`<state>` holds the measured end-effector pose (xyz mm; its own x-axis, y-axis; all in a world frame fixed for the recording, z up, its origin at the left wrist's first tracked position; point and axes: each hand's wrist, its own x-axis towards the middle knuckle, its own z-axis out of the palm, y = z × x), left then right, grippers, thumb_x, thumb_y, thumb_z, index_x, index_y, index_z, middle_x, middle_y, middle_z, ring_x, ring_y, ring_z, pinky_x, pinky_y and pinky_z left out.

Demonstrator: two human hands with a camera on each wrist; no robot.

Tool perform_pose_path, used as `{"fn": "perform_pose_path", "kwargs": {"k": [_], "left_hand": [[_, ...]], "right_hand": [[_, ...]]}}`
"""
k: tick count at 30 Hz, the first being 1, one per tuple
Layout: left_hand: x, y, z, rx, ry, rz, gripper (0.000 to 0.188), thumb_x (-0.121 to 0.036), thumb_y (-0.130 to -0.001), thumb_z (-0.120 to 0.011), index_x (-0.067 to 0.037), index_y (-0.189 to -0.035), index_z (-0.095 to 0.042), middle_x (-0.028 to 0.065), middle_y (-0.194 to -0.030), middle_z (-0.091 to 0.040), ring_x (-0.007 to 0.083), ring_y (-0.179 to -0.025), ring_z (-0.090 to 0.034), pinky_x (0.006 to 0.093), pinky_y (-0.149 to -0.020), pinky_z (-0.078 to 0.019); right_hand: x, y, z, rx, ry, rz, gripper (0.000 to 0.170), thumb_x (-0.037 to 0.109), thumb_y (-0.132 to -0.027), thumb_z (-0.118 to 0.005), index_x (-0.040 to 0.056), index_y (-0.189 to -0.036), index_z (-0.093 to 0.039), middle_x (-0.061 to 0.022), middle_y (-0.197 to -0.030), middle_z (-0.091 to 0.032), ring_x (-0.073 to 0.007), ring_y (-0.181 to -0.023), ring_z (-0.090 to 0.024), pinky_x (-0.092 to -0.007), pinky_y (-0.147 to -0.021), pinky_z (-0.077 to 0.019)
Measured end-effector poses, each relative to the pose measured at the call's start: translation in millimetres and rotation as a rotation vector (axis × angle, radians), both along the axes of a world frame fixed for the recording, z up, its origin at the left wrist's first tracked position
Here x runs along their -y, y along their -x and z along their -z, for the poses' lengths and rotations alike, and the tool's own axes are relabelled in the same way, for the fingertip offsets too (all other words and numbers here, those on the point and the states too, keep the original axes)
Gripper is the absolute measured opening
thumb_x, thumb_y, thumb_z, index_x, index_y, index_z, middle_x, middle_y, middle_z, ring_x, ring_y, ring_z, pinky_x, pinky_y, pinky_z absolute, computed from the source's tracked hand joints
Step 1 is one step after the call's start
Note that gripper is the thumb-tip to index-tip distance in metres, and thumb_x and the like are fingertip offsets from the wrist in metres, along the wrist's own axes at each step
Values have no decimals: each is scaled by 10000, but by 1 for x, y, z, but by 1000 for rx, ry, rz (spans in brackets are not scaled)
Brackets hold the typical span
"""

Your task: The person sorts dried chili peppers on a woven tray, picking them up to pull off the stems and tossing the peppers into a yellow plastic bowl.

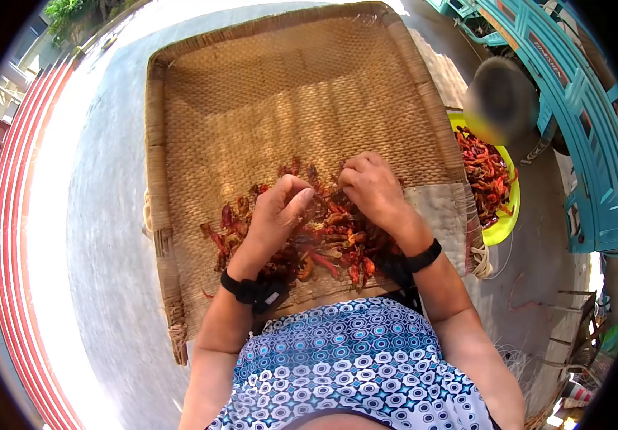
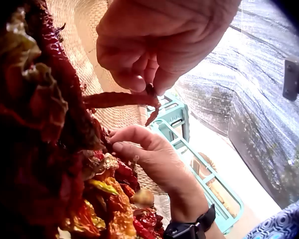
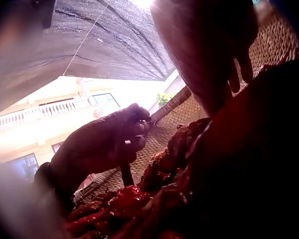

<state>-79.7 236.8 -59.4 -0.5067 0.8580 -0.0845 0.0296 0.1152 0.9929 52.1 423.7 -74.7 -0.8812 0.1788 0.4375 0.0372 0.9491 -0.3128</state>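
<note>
Dried red chili peppers (image 1: 338, 236) lie in a heap at the near end of a shallow woven tray (image 1: 252, 129). Over the heap, my left hand (image 1: 278, 213) pinches one wrinkled dried chili pepper (image 2: 122, 99) at its stem end between thumb and fingertips. That pepper hangs across the left wrist view, and a darker length of it shows below the left hand (image 3: 102, 142) in the right wrist view. My right hand (image 1: 373, 188) is at the heap's far right edge, its thumb and forefinger pinching a dark red pepper (image 2: 105, 135) there.
A yellow basin (image 1: 506, 215) full of chili peppers stands right of the tray. Beyond it are a round blurred object (image 1: 502, 100) and a teal metal frame (image 1: 574, 107). A pale cloth patch (image 1: 434, 215) covers part of the tray's right side. Red-edged steps (image 1: 18, 272) run along the left.
</note>
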Motion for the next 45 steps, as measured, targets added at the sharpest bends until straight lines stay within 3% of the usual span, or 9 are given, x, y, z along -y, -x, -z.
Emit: {"fn": "perform_pose_path", "kwargs": {"k": [12,15,19,22,27,32,34,41,45], "left_hand": [[4,6,-9,330,-27,-116,167,-205,-964,-612,-96,-1087,-583,-44,-872,-601,38,-705,-534,183,-595,-405],[5,9,-8,387,-29,-162,184,-207,-950,-636,-88,-1080,-583,-48,-847,-575,38,-678,-516,191,-591,-398],[4,8,-5,385,-70,-161,191,-231,-935,-670,-98,-1051,-596,-61,-786,-554,38,-643,-485,196,-563,-375],[4,8,-4,376,-50,-163,186,-207,-931,-671,-81,-1045,-595,-46,-788,-566,41,-647,-489,197,-572,-389],[3,6,-6,333,-37,-126,163,-177,-931,-666,-62,-1022,-594,-29,-822,-592,44,-682,-510,202,-597,-420],[0,5,0,247,-51,-16,155,-156,-926,-676,-54,-1016,-601,-28,-835,-601,41,-720,-523,207,-625,-447],[0,2,-5,243,-21,36,138,-170,-922,-680,-73,-999,-620,-35,-831,-598,46,-696,-511,199,-615,-421],[5,4,-8,220,26,154,169,-172,-897,-706,-38,-973,-635,-13,-883,-619,84,-784,-543,246,-692,-448],[9,5,8,-395,151,177,190,-166,-856,-722,-38,-964,-631,48,-893,-609,187,-811,-585,328,-738,-481]], "right_hand": [[2,1,-7,0,9,-50,166,96,-745,-736,98,-908,-704,-43,-917,-664,-266,-980,-577,-395,-879,-464],[7,-15,-39,135,137,9,98,106,-789,-712,95,-885,-699,-59,-825,-649,-274,-870,-601,-384,-797,-491],[-6,-41,-57,308,659,142,120,89,-897,-653,47,-999,-701,-54,-861,-671,-167,-757,-640,-279,-669,-496],[-40,-70,-49,39,959,225,139,105,-933,-635,33,-1040,-687,-31,-879,-674,-110,-748,-623,-232,-651,-484],[-64,-91,-73,-844,1519,394,239,212,-1009,-545,52,-1161,-636,-14,-910,-671,-58,-757,-598,-207,-637,-482],[2,-51,-60,178,1150,167,284,294,-994,-557,44,-1098,-643,-58,-874,-697,-117,-716,-645,-238,-641,-502],[30,-33,-41,213,793,102,280,295,-967,-582,28,-1012,-654,-97,-810,-693,-139,-688,-663,-274,-621,-506],[40,-26,-44,337,992,112,245,262,-947,-609,22,-923,-655,-64,-724,-662,-124,-617,-633,-283,-562,-487],[1,-51,-45,189,1081,246,201,233,-978,-590,55,-919,-663,10,-692,-617,-69,-575,-555,-231,-539,-457]]}}
